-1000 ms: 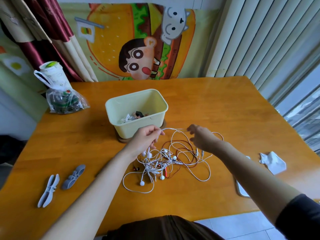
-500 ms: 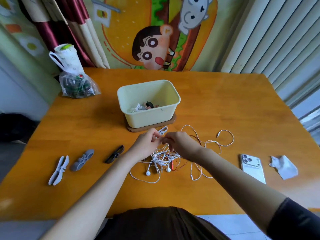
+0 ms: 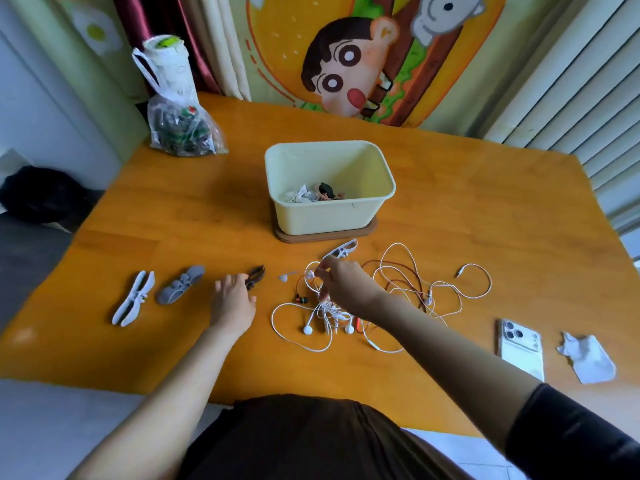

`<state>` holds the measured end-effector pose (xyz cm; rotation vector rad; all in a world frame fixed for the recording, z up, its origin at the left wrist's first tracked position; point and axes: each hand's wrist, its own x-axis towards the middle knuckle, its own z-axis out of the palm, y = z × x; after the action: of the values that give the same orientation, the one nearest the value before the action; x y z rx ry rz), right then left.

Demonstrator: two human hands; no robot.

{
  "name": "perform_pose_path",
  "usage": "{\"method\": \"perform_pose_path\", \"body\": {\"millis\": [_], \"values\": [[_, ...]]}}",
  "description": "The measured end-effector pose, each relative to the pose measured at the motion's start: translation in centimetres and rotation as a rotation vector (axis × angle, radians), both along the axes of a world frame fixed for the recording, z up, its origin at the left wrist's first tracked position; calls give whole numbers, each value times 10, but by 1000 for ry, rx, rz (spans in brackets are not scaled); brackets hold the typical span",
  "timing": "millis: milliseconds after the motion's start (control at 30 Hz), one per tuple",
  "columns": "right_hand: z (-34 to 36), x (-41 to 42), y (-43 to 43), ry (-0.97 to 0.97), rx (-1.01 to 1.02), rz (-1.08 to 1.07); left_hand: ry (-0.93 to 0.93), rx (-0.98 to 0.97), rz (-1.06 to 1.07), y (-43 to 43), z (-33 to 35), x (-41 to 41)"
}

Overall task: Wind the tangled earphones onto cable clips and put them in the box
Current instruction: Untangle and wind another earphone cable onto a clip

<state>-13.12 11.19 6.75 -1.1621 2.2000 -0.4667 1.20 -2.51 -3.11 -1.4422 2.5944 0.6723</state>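
- Left hand: half a second ago it was at the tangle beside the other hand. It has now let go and reached left to the brown clip. Its fingers are stretched nearly straight with the tips at the clip's near end, and no grip on it shows yet.
- Right hand: it stays over the tangle, its fingertips pinching a white strand and lifting it slightly off the tabletop.
- Earphones: they lie on the tabletop in front of the box, between the two hands. White and red cables are still knotted at the centre, loose loops trail to the right, and two white buds lie at the near side.
- Box: it stands just behind the tangle with a few wound sets already at the bottom.
- Spare clips: a white clip lies between box and tangle, touching the cables. A grey clip and another white one lie well to the left.
- Reading: the work appears to be turning from loosening the knot to fetching a clip. The held strand is probably the one to be wound first.
- Caution: that strand still runs into the knot, so winding could drag the whole bundle.
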Motion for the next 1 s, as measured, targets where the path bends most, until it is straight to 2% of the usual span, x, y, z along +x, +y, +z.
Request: {"method": "perform_pose_path", "body": {"millis": [233, 333, 500, 600, 700, 767, 900, 1000], "values": [[-3, -4, 2, 26, 37, -4, 22, 33, 99, 4, -8, 0], [-5, -10, 5, 16, 62, -26, 110, 113, 154, 6, -3, -6], [7, -27, 3, 104, 1, -81, 405, 321, 215, 18, 23, -31], [27, -32, -5, 156, -251, -154, 568, 545, 280, 35, 45, -47], [42, -27, -9, 115, -456, -209, 656, 755, 298, 53, 66, -61], [41, -22, -8, 99, -443, -189, 702, 855, 304, 61, 75, -66], [20, -18, 5, 82, -275, -190, 862, 1110, 421, 73, 88, -69], [13, -18, 13, 71, -256, -218, 910, 1169, 476, 76, 88, -69]]}}
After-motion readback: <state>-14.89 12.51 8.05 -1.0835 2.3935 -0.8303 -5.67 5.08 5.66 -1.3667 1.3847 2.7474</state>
